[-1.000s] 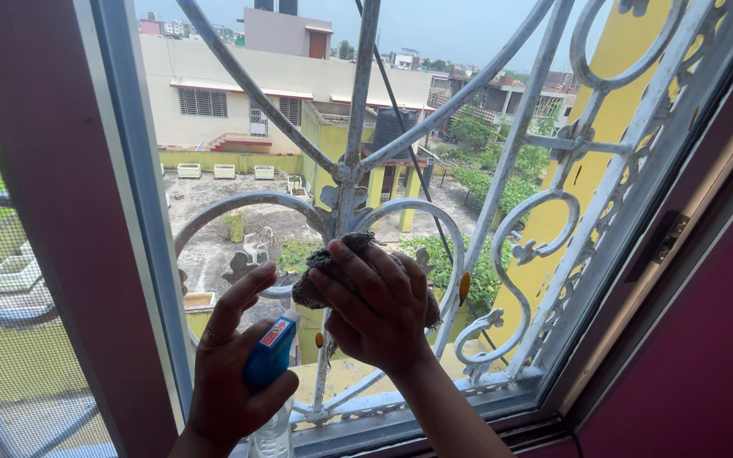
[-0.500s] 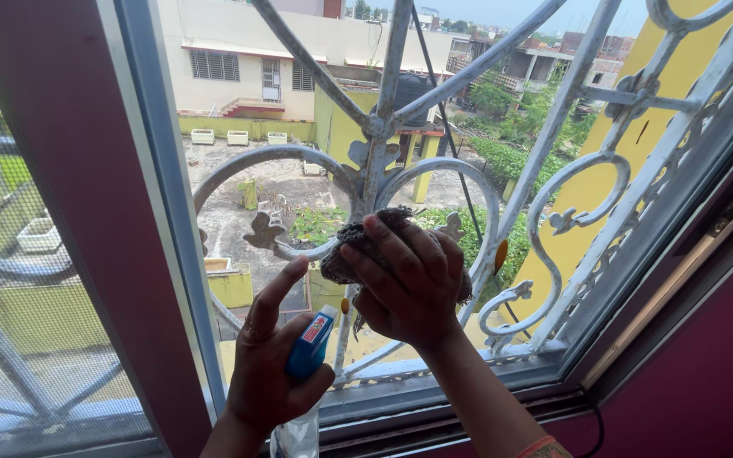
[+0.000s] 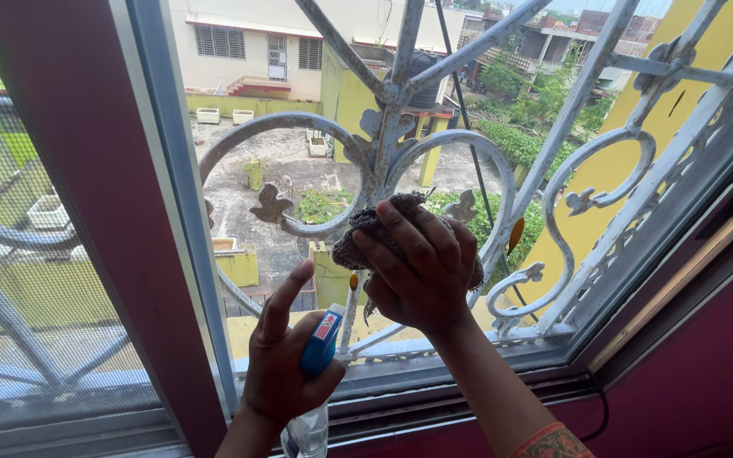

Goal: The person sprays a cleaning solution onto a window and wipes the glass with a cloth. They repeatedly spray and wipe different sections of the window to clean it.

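My right hand (image 3: 419, 270) presses a grey-brown cloth (image 3: 365, 227) against the centre of a white wrought-iron window grille (image 3: 388, 119), where the curved bars meet the upright bar. My left hand (image 3: 286, 360) is lower and to the left, gripping a clear spray bottle (image 3: 307, 428) with a blue nozzle head (image 3: 321, 339); its index finger is raised off the trigger. The bottle's body is partly cut off by the bottom edge of the view.
A dark maroon window frame post (image 3: 69, 170) stands to the left, with a mesh screen (image 3: 10, 254) beyond it. The window sill (image 3: 451, 373) runs below the grille, and a maroon wall (image 3: 706, 356) fills the right. Rooftops, planters and greenery lie outside.
The view has tilted downward, so the grille and both hands appear shifted right and slightly lower. My right hand keeps the cloth on the grille's centre; the left hand still holds the bottle.
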